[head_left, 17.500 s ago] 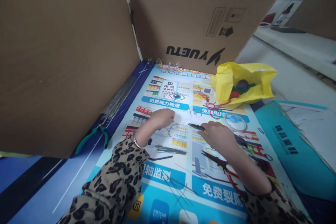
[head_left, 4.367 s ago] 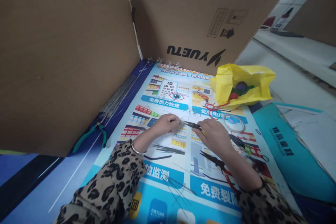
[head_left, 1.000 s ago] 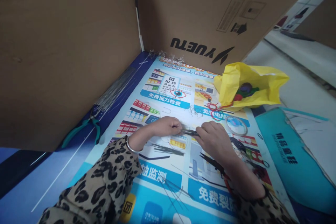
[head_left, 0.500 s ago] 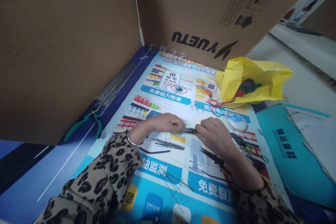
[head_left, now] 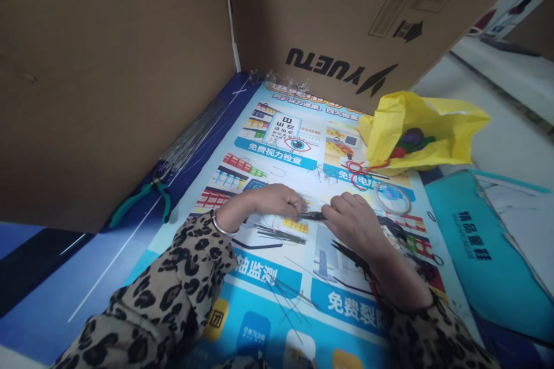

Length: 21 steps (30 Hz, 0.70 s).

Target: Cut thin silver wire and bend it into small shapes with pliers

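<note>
Over the printed poster [head_left: 277, 179], my left hand [head_left: 280, 202] is closed, its fingertips at the left end of a slim dark tool [head_left: 311, 215]. What those fingertips pinch is too small to make out. My right hand [head_left: 352, 222] wraps round the other end of the dark tool, which looks like pliers. Several thin dark wires [head_left: 277, 234] lie just below my left hand. Dark scissors [head_left: 350, 256] rest partly under my right forearm. More thin wires [head_left: 288, 300] are spread lower on the poster.
Cardboard walls [head_left: 112, 69] stand left and behind. Teal-handled pliers [head_left: 167, 202] and a wire bundle [head_left: 190, 138] lie left. At right are a yellow bag [head_left: 450, 127] with coloured items, red cord [head_left: 357, 173], a clear tape roll [head_left: 393, 200] and a teal cardboard piece [head_left: 480, 242].
The view has shifted slightly, moving the surroundings a little right in the picture. Both hands keep nearly the same pose, close together at the dark tool.
</note>
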### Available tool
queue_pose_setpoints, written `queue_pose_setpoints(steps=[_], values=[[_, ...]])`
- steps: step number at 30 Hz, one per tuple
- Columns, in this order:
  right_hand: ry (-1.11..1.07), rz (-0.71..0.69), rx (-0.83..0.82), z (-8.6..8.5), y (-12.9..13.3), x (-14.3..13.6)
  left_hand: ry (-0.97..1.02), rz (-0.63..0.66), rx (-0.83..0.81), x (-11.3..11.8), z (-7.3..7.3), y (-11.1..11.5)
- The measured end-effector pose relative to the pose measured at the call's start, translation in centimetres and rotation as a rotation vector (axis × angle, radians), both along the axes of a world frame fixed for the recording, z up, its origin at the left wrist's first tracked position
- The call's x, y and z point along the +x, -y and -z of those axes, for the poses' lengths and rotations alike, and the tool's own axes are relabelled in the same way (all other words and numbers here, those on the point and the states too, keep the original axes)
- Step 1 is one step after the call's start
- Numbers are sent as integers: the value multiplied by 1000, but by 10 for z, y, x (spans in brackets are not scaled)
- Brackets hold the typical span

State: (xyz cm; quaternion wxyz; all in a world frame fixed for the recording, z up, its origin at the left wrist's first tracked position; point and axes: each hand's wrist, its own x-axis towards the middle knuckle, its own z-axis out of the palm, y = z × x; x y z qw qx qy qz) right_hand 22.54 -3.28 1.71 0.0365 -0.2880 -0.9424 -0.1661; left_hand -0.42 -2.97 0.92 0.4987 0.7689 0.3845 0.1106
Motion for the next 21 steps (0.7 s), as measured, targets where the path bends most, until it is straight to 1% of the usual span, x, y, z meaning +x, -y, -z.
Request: queue_pose_setpoints(steps=[3, 8, 13, 21], values=[[13, 8, 3, 3, 0, 0, 2, 20, 12, 0, 1, -1], [19, 21, -9, 5, 1, -1, 6, 18, -5, 0, 0, 0], [23, 33, -18, 7, 3, -2, -18, 41, 21, 0, 0, -1], [8, 52, -12, 12, 4, -1, -23, 42, 10, 0, 1, -1]])
